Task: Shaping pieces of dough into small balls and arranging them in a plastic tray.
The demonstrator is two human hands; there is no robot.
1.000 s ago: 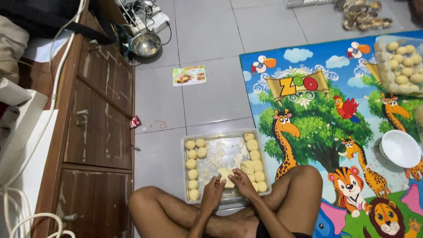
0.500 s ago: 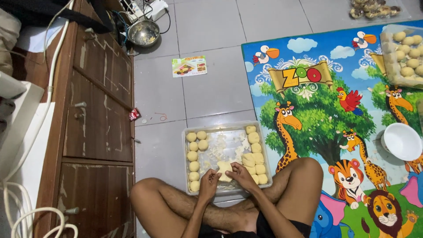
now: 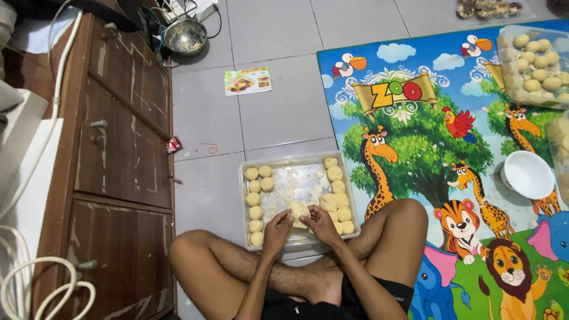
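I sit cross-legged low in the frame, and both my hands meet over the near end of the clear plastic tray (image 3: pixel 296 163): my left hand (image 3: pixel 277 230) and my right hand (image 3: pixel 320 223) each have fingers curled around one flattened piece of dough (image 3: pixel 298 210), pinching it between them just above the tray's floor. The piece is roughly round, so I cannot tell a long axis. In the tray I count seven dough balls (image 3: pixel 255 212) down its left side and about eight along its right side. A second tray of balls (image 3: pixel 533 62) sits at the upper right, one white bowl (image 3: pixel 527 175) at the right edge, one metal bowl (image 3: pixel 185 35) at the top. The tray lies on grey floor tiles (image 3: pixel 284 112), touching the animal play mat (image 3: pixel 427 136); a wooden cabinet (image 3: pixel 118 154) fills the left.
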